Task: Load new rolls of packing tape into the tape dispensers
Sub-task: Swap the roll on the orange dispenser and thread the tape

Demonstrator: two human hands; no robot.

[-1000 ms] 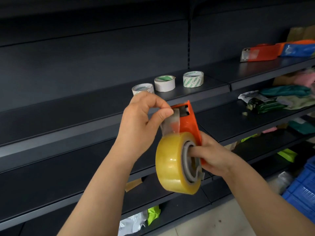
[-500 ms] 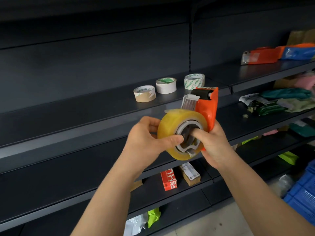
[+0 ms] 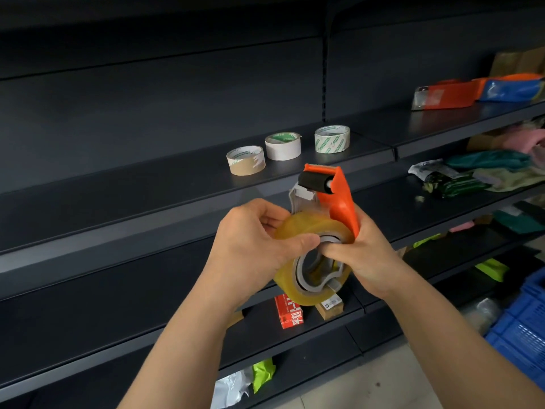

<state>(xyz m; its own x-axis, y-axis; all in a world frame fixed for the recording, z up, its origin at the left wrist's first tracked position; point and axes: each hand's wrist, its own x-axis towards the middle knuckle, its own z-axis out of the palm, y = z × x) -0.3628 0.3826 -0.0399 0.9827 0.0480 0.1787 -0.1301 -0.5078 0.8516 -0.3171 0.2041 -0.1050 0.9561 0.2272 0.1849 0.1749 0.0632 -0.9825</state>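
An orange tape dispenser [image 3: 339,196] with a black roller on top carries a full yellowish roll of packing tape [image 3: 306,228] on its grey hub. My left hand [image 3: 253,246] wraps the roll from the left, thumb on its rim. My right hand [image 3: 365,258] grips the dispenser's handle from the right, with fingers reaching into the hub. On the shelf behind lie three nearly used-up tape cores [image 3: 283,146]. A second orange dispenser [image 3: 442,94] rests on the upper right shelf.
Dark metal shelving [image 3: 118,178] fills the view. Folded clothes and bags [image 3: 486,169] lie on the right shelves. A red box [image 3: 290,312] and a brown box sit on a lower shelf. A blue crate [image 3: 525,329] stands on the floor at right.
My left hand dropped from the tape end near the cutter to grip the roll. The dispenser turned upright, roller on top, and came slightly toward me.
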